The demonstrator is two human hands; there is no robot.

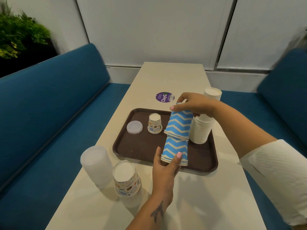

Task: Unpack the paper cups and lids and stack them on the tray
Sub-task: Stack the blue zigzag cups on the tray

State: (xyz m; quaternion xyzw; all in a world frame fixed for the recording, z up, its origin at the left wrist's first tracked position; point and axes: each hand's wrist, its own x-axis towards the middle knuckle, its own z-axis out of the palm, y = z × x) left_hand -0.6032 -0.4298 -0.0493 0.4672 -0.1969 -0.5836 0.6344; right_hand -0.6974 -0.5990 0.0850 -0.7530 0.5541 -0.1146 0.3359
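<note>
A brown tray (142, 146) lies on the table. Above it my left hand (163, 170) grips the rims of a lower stack of blue zigzag cups (175, 149). My right hand (194, 103) grips the top of an upper blue zigzag stack (180, 124), which sits tilted over the lower one. On the tray stand one upside-down cartoon-print cup (155, 123), a small pile of clear lids (134, 127) and a tall white cup stack (201, 130), partly hidden by my right hand.
Near the table's front left stand a wrapped sleeve of clear lids (95, 165) and a wrapped stack of cartoon-print cups (127, 181). Another white cup stack (213, 93) stands behind the tray at the right. A purple sticker (164, 97) marks the table. Blue benches flank both sides.
</note>
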